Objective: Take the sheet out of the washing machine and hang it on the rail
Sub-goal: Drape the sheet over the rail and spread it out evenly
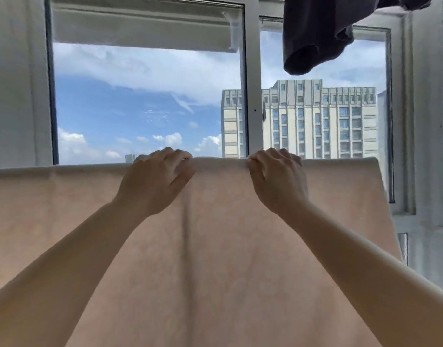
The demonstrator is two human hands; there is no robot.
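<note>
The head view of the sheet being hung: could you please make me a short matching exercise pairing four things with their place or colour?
Things:
1. sheet
2. dark garment
3. left hand
4. building

Descriptions:
A. hangs at the upper right
B. pale pink, draped across the lower view
C. outside the window
D. grips the sheet's top fold, left of the right hand

Pairs: 1-B, 2-A, 3-D, 4-C

A white-framed window (251, 78) fills the background, split by an upright centre post. A white roller blind (142, 26) is rolled partway down over the left pane. Outside is blue sky with white clouds (130, 78), and a pale multi-storey building (323, 121) stands to the right. A dark grey garment (318, 36) hangs down from the upper right.
</note>
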